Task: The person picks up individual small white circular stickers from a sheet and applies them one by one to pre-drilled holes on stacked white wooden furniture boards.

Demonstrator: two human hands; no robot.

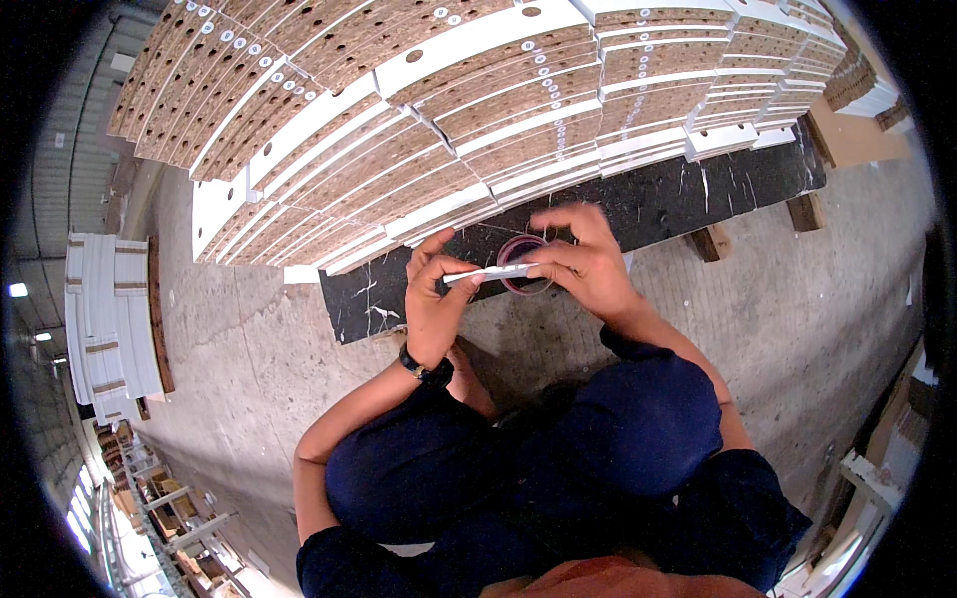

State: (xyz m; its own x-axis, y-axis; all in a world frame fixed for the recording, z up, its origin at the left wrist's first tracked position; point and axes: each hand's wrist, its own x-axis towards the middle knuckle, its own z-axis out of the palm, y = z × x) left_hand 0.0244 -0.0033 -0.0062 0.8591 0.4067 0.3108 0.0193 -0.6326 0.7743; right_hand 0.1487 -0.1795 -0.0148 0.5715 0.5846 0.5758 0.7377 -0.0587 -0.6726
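Between my two hands is a thin white strip (488, 273) with greyish markings, perhaps a folded piece of paper or a label strip; its kind is too small to make out. My left hand (435, 299), with a dark watch on the wrist, pinches its left end between thumb and forefinger. The right end is pinched by my right hand (595, 271), whose forefinger is raised and slightly blurred. Just behind the strip shows a pinkish-purple ring (511, 245), which looks like a roll of tape. Partly hidden by my fingers, it appears beside the black board's near edge.
Stacked chipboard panels with white edges (518, 100), drilled holes and round stickers stand ahead on a black marbled board (738, 189). Wooden blocks (710, 243) support the board above the concrete floor (239, 339). Another stack of white panels (110, 319) is at the left.
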